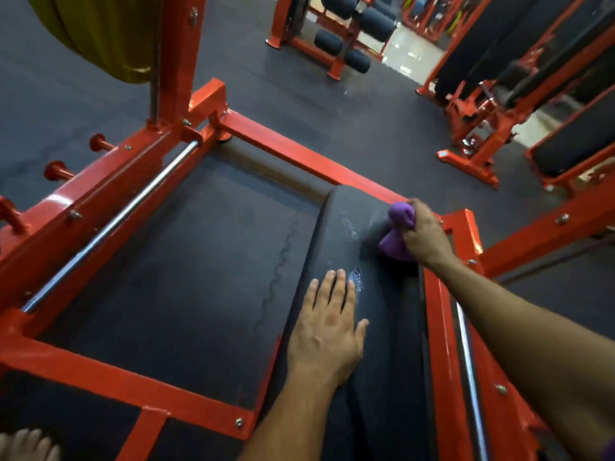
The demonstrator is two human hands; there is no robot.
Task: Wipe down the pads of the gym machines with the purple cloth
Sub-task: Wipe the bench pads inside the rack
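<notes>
Cloth (397, 232), purple and bunched, sits on the far right part of the black pad (346, 234), gripped in our right hand (424, 234) with fingers curled round it. Wet droplets (356, 277) glisten on the pad just left of the cloth. Nearer us on the pad, our left hand (327, 331) lies flat, fingers straight and close together. The red frame (299, 158) surrounds the pad.

pad (339, 241): black, matt, smooth, wet flecks
purple cloth (397, 227): soft fabric
frame (299, 158): glossy red-painted metal
rod (113, 224): polished steel
</notes>
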